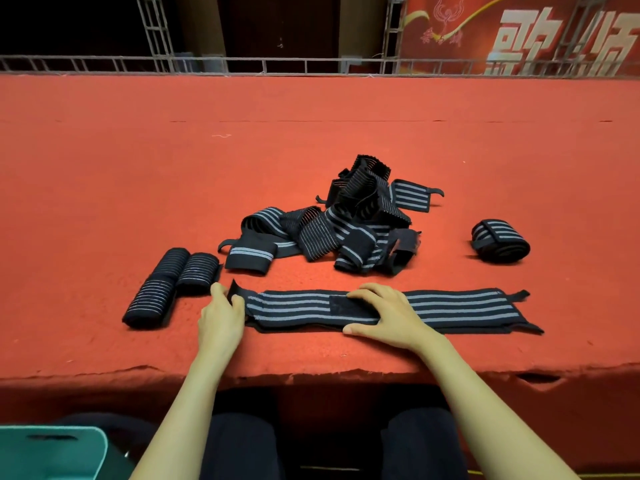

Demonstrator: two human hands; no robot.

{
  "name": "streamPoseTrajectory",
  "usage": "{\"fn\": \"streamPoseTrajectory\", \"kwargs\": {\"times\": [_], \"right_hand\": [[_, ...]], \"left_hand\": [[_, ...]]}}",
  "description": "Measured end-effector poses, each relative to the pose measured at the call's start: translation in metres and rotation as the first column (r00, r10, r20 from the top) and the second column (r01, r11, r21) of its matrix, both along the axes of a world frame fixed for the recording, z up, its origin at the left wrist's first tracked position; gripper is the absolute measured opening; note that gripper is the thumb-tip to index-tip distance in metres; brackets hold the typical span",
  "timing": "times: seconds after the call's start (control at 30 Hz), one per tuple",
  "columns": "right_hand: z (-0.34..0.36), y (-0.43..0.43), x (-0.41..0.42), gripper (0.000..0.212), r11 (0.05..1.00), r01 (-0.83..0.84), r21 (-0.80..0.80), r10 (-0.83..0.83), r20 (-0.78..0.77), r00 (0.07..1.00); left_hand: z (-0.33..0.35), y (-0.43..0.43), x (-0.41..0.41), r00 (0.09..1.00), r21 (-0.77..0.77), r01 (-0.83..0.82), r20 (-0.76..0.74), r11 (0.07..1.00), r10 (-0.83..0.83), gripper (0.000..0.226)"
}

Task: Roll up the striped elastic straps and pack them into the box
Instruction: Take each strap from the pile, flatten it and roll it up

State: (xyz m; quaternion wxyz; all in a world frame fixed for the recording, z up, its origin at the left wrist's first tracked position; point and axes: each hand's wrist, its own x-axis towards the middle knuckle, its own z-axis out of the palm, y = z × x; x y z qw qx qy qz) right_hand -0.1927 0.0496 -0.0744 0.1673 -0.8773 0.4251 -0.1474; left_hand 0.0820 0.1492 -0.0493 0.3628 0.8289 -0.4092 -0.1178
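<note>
The striped strap (pixel 460 308) lies flat on the red carpet (pixel 104 168), its long axis running left to right. The left hand (pixel 221 311) pinches its raised left end, and the right hand (pixel 386 315) presses its middle with relaxed fingers.

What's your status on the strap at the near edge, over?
Left grip pinches left end of flat strap; right grip presses flat on its middle. Not yet rolled. Loose pile behind, clear of it.
</note>
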Motion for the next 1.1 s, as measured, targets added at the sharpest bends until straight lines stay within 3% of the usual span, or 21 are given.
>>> {"fn": "streamPoseTrajectory", "kwargs": {"times": [0.23, 0.5, 0.6, 0.83, 1.1], "right_hand": [[0.003, 0.001, -0.005, 0.082, 1.0, 0.02, 0.002, -0.02, 0.073, 0.997], [0.008, -0.003, -0.005, 0.091, 0.995, 0.025, 0.094, -0.025, -0.002, 1.0], [0.013, -0.002, 0.011, 0.091, 0.998, 0.004, 0.058, -0.004, -0.006, 1.0], [0.019, 0.011, 0.083, 0.064, 0.971, -0.216, 0.101, 0.217, -0.005, 0.976], [0.009, 0.018, 0.124, 0.06, 0.964, -0.251, 0.083, 0.251, 0.01, 0.968]], "left_hand": [[-0.006, 0.0, 0.01, 0.997, -0.007, 0.004, -0.082, 1.0, -0.005, 0.012], [-0.002, 0.001, 0.011, 0.994, -0.027, -0.012, -0.113, 1.0, 0.009, 0.007], [-0.002, -0.001, 0.012, 0.992, -0.031, -0.004, -0.128, 1.0, 0.0, 0.009], [0.003, 0.004, 0.014, 0.999, 0.024, -0.016, 0.047, 1.0, 0.014, 0.009], [-0.001, 0.001, 0.022, 0.999, 0.031, -0.024, 0.044, 0.999, 0.023, 0.011]]}}
